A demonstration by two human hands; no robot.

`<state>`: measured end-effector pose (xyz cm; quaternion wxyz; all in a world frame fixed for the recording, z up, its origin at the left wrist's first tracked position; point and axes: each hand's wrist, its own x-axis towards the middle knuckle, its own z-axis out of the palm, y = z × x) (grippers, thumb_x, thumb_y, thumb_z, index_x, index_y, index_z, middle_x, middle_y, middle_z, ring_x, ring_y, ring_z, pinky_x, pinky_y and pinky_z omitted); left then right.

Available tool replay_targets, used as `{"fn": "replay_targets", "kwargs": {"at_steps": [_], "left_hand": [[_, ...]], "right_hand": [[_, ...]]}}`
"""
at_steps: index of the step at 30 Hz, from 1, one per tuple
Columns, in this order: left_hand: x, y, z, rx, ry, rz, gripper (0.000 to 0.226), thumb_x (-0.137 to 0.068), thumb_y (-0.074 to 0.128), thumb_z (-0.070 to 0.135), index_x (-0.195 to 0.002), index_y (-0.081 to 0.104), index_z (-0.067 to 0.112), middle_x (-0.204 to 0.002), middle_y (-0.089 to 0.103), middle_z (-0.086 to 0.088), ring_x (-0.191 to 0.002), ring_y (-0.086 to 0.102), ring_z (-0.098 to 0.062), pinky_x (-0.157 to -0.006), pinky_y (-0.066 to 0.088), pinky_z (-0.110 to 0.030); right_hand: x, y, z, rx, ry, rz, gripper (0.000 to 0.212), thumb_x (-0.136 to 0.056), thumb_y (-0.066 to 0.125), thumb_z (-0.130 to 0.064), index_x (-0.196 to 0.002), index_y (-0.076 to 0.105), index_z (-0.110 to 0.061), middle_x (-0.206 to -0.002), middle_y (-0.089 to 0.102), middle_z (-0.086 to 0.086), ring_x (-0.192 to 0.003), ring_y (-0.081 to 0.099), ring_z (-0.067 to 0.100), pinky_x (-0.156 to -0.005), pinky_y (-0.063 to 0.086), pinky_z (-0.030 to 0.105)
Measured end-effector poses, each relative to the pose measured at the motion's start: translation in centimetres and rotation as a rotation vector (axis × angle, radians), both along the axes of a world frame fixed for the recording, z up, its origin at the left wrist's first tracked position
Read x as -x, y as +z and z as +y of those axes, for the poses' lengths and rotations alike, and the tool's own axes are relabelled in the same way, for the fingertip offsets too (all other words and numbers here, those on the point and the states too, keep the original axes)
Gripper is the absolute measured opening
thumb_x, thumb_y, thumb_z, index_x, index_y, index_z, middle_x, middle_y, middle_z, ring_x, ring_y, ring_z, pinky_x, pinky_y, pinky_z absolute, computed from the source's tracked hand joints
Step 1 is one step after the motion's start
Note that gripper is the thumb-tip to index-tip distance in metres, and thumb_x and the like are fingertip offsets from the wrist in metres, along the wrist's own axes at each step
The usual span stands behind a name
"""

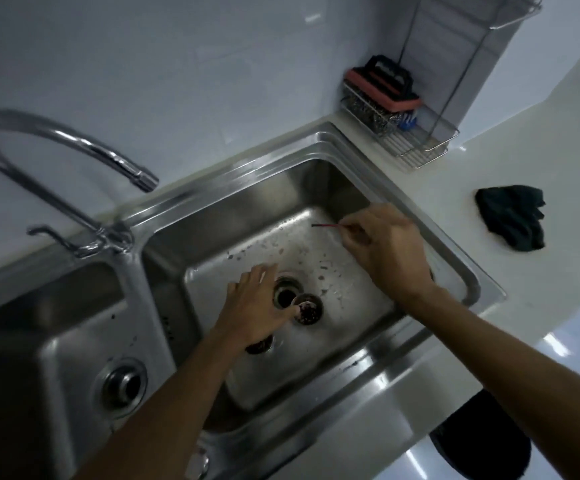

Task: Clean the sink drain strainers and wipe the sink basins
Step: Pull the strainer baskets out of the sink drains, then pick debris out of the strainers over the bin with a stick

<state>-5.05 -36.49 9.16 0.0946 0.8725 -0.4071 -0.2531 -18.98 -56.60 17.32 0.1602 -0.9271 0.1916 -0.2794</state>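
In the right basin (pixel 350 188) of a steel double sink, my left hand (pixel 253 306) holds a small dirty drain strainer (pixel 307 310) at my thumb tip, just beside the open drain hole (pixel 283 293). A dark round piece (pixel 259 346) shows under my left wrist, partly hidden. My right hand (pixel 385 244) hovers over the basin's right side and pinches a thin red stick (pixel 326 225) that points left. Bits of debris (pixel 323 266) are scattered on the wet basin floor. The left basin (pixel 56 306) has its strainer (pixel 124 382) seated in the drain.
A curved chrome faucet (pixel 73 143) arches over the divider at the back left. A wire rack (pixel 416 147) with a red-and-black scrubber (pixel 382 88) stands on the white counter at the back right. A dark crumpled cloth (pixel 512 218) lies on the counter right of the sink.
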Motion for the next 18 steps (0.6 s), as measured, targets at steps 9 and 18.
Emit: {"fn": "replay_targets", "kwargs": {"at_steps": [9,18], "left_hand": [[0.7,-5.6,4.5,-0.521,-0.079,0.071,0.126,-0.083,0.082,0.050,-0.165,-0.010,0.024,-0.172,0.000,-0.016,-0.156,0.013,-0.041,-0.125,0.013,-0.057],[1.1,-6.7,4.5,-0.402,-0.034,-0.072,0.092,-0.082,0.077,0.053,-0.152,0.026,0.023,-0.147,0.043,-0.013,-0.130,0.052,-0.036,-0.114,0.037,-0.053]], "right_hand": [[-1.9,-5.7,9.1,-0.424,0.008,0.027,0.015,-0.092,0.074,-0.021,-0.105,0.080,-0.016,-0.093,0.077,-0.002,-0.080,0.069,0.006,-0.076,0.059,0.028],[0.5,-5.7,9.0,-0.694,0.043,0.006,0.024,-0.099,0.063,-0.024,-0.120,0.074,-0.021,-0.110,0.075,-0.010,-0.090,0.073,0.003,-0.080,0.062,0.033]]}}
